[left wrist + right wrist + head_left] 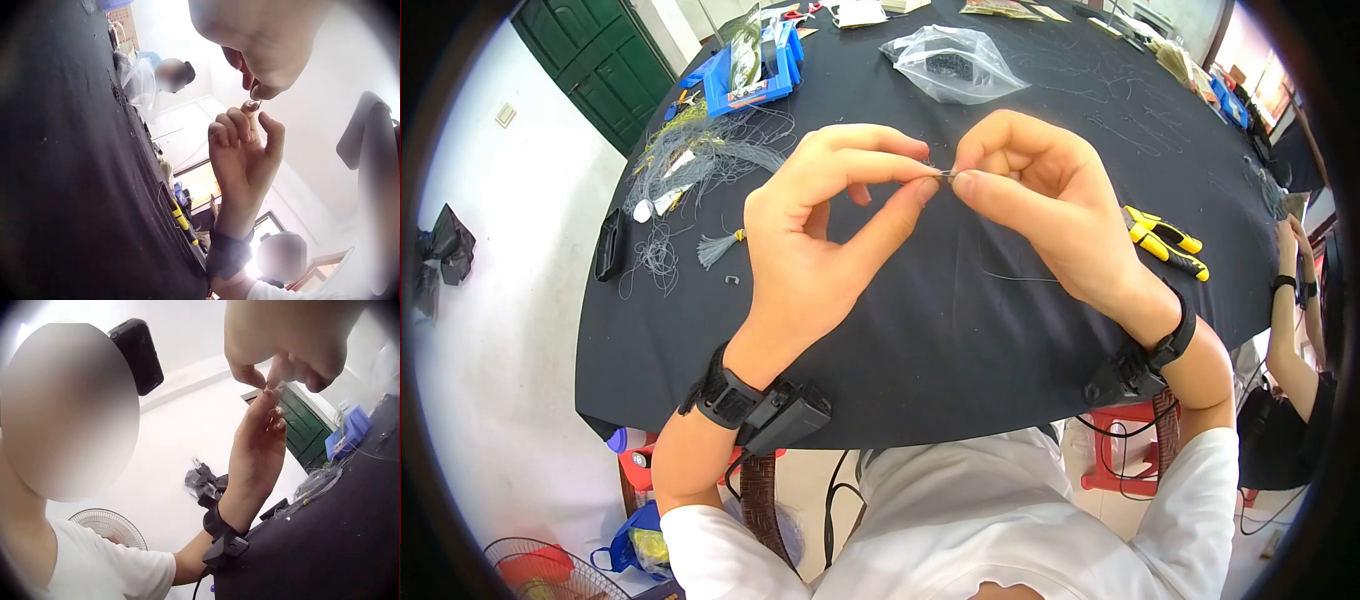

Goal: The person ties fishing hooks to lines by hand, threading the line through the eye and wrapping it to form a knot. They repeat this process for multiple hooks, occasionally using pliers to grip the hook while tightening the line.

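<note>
Above the black-covered table, my left hand [795, 245] and right hand [1060, 205] meet fingertip to fingertip. Between them is a small, thin, dark metallic piece [946, 174], pinched by the left thumb and index finger on one side and the right thumb and index finger on the other. Its exact kind I cannot tell; the fingertips hide most of it. In the left wrist view a fine clear line [194, 153] runs down from near the right hand's fingers. A loose end of thin line [1020, 278] shows below the right hand in the head view.
Yellow-and-black pliers [1165, 242] lie right of the right hand. Tangled grey line [700, 160] and a tied bundle of strands [720, 248] lie to the left, near a blue box [755, 75]. A clear plastic bag [955, 65] sits farther back. Another person's arms [1290, 300] are at the right edge.
</note>
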The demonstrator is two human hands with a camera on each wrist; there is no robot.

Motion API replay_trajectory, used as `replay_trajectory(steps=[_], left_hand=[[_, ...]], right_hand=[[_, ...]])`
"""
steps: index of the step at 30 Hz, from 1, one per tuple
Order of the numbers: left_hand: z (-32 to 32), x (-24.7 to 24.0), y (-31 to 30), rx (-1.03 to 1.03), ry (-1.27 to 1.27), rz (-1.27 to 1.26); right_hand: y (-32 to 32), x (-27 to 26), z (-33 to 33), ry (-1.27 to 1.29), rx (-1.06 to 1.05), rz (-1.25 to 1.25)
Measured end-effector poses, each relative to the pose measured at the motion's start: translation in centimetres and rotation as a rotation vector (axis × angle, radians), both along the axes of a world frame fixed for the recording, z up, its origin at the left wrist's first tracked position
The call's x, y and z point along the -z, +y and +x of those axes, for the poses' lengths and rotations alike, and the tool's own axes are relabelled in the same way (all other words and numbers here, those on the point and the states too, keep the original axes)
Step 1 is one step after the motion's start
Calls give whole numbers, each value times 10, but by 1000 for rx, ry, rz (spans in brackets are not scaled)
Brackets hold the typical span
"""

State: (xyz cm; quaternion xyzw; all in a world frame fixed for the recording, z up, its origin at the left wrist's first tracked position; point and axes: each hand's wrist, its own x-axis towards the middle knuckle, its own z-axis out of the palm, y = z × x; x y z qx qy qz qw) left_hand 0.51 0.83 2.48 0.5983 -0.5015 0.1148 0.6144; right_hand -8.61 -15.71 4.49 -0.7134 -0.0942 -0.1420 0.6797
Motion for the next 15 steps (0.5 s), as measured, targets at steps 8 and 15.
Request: replay_trajectory(steps=[8, 15], left_hand=[[4, 1, 3, 13, -50, 19], [1, 1, 0, 2, 3, -23]], right_hand=[[1, 1, 1, -44, 10, 14], [3, 2, 1, -69, 44, -7]])
